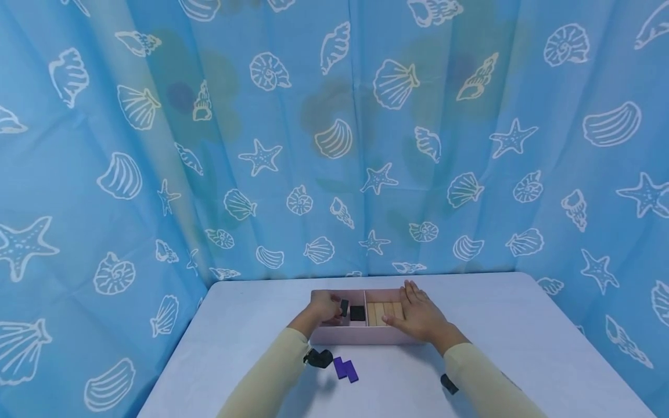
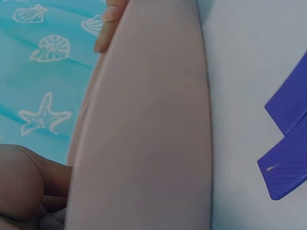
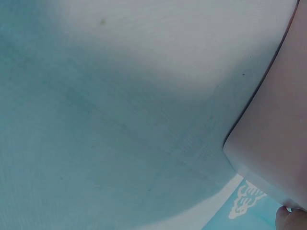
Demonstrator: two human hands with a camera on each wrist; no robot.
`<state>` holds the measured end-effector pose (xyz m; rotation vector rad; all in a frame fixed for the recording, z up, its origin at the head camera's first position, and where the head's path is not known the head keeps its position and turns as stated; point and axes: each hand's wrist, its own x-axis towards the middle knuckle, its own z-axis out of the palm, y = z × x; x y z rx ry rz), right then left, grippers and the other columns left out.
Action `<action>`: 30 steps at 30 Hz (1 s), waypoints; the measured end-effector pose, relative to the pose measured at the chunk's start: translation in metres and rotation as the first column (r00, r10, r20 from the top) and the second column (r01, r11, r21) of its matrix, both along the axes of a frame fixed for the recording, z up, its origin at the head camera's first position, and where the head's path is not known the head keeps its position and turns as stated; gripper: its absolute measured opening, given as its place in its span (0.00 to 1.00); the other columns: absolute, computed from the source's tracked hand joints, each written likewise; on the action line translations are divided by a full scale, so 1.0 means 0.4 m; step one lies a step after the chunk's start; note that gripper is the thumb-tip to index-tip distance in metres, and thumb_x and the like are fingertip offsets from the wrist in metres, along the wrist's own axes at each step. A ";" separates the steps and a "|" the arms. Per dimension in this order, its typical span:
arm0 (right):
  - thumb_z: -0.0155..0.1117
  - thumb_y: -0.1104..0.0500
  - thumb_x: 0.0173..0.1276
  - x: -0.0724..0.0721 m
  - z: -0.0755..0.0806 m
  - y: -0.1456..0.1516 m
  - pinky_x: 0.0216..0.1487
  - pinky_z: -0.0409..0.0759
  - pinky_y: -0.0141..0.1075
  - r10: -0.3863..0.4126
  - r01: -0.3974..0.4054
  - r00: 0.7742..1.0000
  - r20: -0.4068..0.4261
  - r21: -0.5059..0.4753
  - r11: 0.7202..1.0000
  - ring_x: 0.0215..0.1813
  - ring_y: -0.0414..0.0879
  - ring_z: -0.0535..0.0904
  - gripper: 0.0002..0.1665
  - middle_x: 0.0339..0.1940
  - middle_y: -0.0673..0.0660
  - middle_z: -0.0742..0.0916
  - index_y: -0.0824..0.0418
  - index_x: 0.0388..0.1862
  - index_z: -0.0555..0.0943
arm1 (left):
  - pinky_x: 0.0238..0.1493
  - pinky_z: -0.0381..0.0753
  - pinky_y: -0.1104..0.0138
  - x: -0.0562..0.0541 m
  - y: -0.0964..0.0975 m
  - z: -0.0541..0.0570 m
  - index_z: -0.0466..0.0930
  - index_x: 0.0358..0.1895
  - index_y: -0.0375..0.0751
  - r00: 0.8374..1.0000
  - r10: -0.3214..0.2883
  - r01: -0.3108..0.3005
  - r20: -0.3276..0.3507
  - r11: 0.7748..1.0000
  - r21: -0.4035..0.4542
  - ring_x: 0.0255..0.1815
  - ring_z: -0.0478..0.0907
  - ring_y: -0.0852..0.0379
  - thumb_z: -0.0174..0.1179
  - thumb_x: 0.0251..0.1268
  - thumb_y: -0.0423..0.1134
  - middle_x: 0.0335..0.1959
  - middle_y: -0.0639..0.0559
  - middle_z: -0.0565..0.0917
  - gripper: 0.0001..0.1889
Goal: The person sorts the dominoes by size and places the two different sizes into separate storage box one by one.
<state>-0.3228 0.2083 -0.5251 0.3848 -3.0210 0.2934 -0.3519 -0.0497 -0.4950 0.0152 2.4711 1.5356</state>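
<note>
A pink divided box (image 1: pixel 360 337) stands on the table, its front wall filling much of the left wrist view. My left hand (image 1: pixel 325 306) reaches into the left compartment and pinches a small black block (image 1: pixel 344 307) between thumb and fingers. Just right of that, another black block (image 1: pixel 358 313) lies against the divider. Several light wooden blocks (image 1: pixel 380 313) lie side by side in the right compartment. My right hand (image 1: pixel 422 314) rests over the box's right end with its fingers straight, the thumb reaching over the wooden blocks. Only a little of that hand (image 3: pixel 290 219) shows in the right wrist view.
Two purple pieces (image 1: pixel 345 370) lie touching each other on the white table (image 1: pixel 251 331), in front of the box. Dark wrist cameras (image 1: pixel 319 358) sit under both sleeves. A blue shell-patterned curtain (image 1: pixel 292 191) hangs behind the table and along its sides.
</note>
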 end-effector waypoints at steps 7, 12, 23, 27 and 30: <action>0.44 0.24 0.65 0.002 0.011 -0.001 0.74 0.46 0.54 0.001 -0.001 1.000 0.008 0.012 1.000 0.77 0.63 0.43 0.62 0.77 0.70 0.52 0.75 0.74 0.52 | 0.30 0.81 0.61 -0.024 0.013 -0.022 0.75 0.57 0.33 0.999 0.021 -0.026 -0.040 0.991 -0.132 0.29 0.79 0.50 0.56 0.59 0.19 0.40 0.44 0.77 0.21; 0.43 0.22 0.64 0.001 0.009 0.001 0.74 0.46 0.54 0.009 -0.009 1.000 0.004 0.011 1.000 0.77 0.63 0.43 0.64 0.77 0.70 0.53 0.75 0.74 0.52 | 0.28 0.82 0.63 -0.036 0.021 -0.027 0.77 0.52 0.31 0.999 0.053 -0.050 0.013 0.986 -0.157 0.25 0.80 0.50 0.56 0.59 0.20 0.34 0.43 0.76 0.17; 0.42 0.22 0.64 0.002 0.006 0.003 0.74 0.46 0.54 0.010 -0.010 1.000 0.010 0.004 1.000 0.77 0.63 0.43 0.64 0.77 0.70 0.52 0.75 0.74 0.52 | 0.29 0.82 0.63 -0.054 0.022 -0.047 0.79 0.46 0.29 0.995 0.083 -0.069 0.057 0.974 -0.215 0.25 0.80 0.50 0.59 0.59 0.21 0.30 0.44 0.77 0.12; 0.43 0.23 0.64 -0.001 0.001 0.002 0.74 0.46 0.54 0.004 -0.004 1.000 0.010 0.008 1.000 0.77 0.63 0.43 0.63 0.77 0.70 0.53 0.75 0.74 0.52 | 0.27 0.82 0.63 -0.057 0.021 -0.050 0.77 0.48 0.28 0.994 0.089 -0.074 0.069 0.979 -0.189 0.24 0.81 0.50 0.59 0.59 0.21 0.30 0.42 0.77 0.13; 0.43 0.23 0.65 -0.004 -0.005 0.002 0.74 0.46 0.53 0.000 0.000 1.000 0.008 0.009 1.000 0.77 0.63 0.43 0.63 0.77 0.70 0.52 0.74 0.75 0.52 | 0.27 0.83 0.63 -0.056 0.022 -0.052 0.77 0.47 0.28 0.994 0.088 -0.074 0.068 0.981 -0.180 0.23 0.81 0.50 0.58 0.59 0.20 0.30 0.42 0.78 0.12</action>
